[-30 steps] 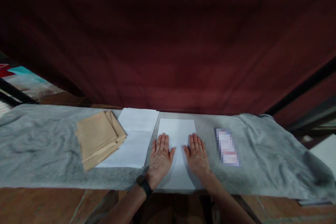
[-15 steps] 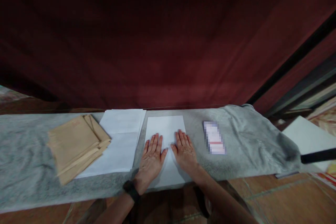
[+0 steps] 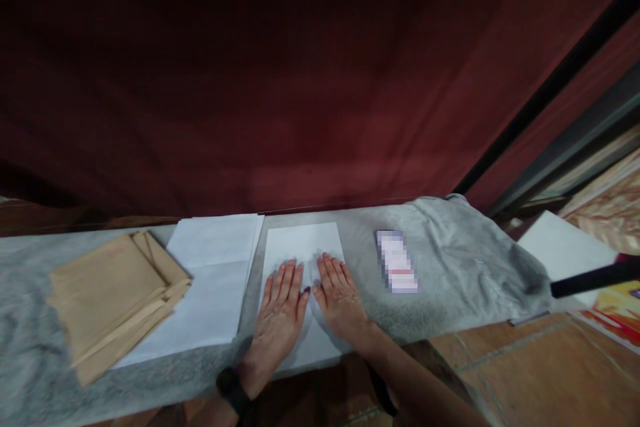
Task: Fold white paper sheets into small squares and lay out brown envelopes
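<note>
A white sheet of paper (image 3: pixel 303 238) lies lengthwise in front of me on a grey cloth (image 3: pixel 360 240). Flat on its left side rests my left hand (image 3: pixel 281 303), fingers stretched out, a dark watch on the wrist. My right hand (image 3: pixel 341 297) presses palm down on the sheet's right side, its fingers extended too. The two thumbs almost meet near the middle. Neither hand grips anything. To the left is a stack of larger white paper (image 3: pixel 215 280), partly covered by a pile of brown envelopes (image 3: pixel 113 287).
A phone-shaped object with a blurred surface (image 3: pixel 397 261) lies right of the sheet. Beyond the cloth hangs a dark red curtain (image 3: pixel 300 113). At the far right are a white board (image 3: pixel 563 247), a black bar (image 3: pixel 595 277) and tiled floor (image 3: pixel 500 367).
The whole view has shifted, so the things on the cloth appear farther left. Both hands stay flat on the sheet, with the thumbs slightly closer together.
</note>
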`<act>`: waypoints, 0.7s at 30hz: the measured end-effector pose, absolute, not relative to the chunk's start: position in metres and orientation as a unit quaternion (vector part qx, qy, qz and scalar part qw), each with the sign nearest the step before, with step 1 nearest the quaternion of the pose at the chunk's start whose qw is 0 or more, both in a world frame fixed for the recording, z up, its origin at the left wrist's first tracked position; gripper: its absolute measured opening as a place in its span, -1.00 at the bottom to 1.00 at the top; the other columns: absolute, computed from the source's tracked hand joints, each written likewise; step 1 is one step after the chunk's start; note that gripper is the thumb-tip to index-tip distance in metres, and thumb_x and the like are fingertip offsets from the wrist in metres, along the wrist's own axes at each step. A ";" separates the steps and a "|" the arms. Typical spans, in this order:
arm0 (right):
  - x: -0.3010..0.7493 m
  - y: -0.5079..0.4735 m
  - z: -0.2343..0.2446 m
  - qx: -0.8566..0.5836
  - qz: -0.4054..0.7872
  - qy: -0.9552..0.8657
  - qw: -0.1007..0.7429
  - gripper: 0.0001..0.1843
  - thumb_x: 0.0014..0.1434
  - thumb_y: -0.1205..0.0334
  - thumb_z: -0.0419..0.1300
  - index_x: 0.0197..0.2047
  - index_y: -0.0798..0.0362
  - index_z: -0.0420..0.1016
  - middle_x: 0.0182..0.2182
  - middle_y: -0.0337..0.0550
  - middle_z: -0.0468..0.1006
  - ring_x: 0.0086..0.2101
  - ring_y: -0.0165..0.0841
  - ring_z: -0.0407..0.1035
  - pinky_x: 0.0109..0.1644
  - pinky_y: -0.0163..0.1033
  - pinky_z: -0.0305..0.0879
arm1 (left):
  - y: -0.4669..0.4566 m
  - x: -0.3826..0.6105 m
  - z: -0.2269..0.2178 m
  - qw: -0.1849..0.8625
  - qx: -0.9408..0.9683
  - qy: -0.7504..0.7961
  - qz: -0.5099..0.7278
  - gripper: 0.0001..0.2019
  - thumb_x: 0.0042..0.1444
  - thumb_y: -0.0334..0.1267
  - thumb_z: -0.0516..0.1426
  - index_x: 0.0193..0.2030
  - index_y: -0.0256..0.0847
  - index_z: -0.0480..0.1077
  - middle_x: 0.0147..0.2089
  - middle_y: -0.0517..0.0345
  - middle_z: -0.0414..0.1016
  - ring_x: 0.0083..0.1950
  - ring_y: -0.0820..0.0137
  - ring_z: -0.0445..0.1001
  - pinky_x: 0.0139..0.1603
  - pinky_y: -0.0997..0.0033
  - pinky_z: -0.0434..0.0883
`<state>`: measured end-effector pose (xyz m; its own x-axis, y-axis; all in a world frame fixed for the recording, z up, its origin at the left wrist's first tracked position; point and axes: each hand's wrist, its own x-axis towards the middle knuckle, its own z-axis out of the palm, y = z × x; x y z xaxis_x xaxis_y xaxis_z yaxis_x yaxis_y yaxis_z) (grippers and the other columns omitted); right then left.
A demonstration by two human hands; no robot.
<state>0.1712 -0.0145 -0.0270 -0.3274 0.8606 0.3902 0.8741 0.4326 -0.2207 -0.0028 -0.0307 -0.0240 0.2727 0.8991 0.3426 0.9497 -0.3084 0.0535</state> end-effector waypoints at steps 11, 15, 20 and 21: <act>0.182 -0.018 -0.033 -0.590 -0.026 -0.776 0.222 -0.33 0.42 0.05 -0.02 0.45 0.25 0.03 0.39 0.16 0.14 0.36 -0.10 0.05 0.40 0.06 0.05 | -0.032 -0.016 -0.034 0.087 -0.794 -0.578 -0.169 -0.35 0.39 0.02 -0.16 0.45 -0.39 0.07 0.45 -0.23 0.14 0.49 0.11 0.07 0.43 -0.03 0.15; 0.186 -0.019 -0.034 -0.604 -0.031 -0.766 0.217 -0.31 0.42 0.03 -0.02 0.45 0.29 0.03 0.39 0.20 0.14 0.37 -0.07 0.04 0.41 0.07 0.03 | -0.032 -0.016 -0.032 0.080 -0.792 -0.580 -0.173 -0.34 0.39 0.04 -0.17 0.45 -0.39 0.05 0.45 -0.23 0.13 0.49 0.10 0.08 0.42 -0.05 0.17; 0.186 -0.020 -0.032 -0.603 -0.032 -0.768 0.215 -0.31 0.42 0.06 -0.03 0.45 0.31 0.02 0.38 0.21 0.15 0.37 -0.08 0.04 0.41 0.08 0.05 | -0.032 -0.015 -0.029 0.071 -0.793 -0.584 -0.157 -0.28 0.36 0.12 -0.15 0.45 -0.41 0.07 0.46 -0.26 0.12 0.49 0.09 0.07 0.43 -0.04 0.15; 0.186 -0.020 -0.031 -0.601 -0.030 -0.770 0.212 -0.32 0.42 0.08 -0.02 0.45 0.31 0.02 0.38 0.20 0.15 0.37 -0.09 0.04 0.41 0.07 0.04 | -0.032 -0.015 -0.029 0.068 -0.793 -0.585 -0.153 -0.28 0.35 0.13 -0.15 0.44 -0.41 0.07 0.46 -0.25 0.12 0.49 0.09 0.07 0.43 -0.04 0.15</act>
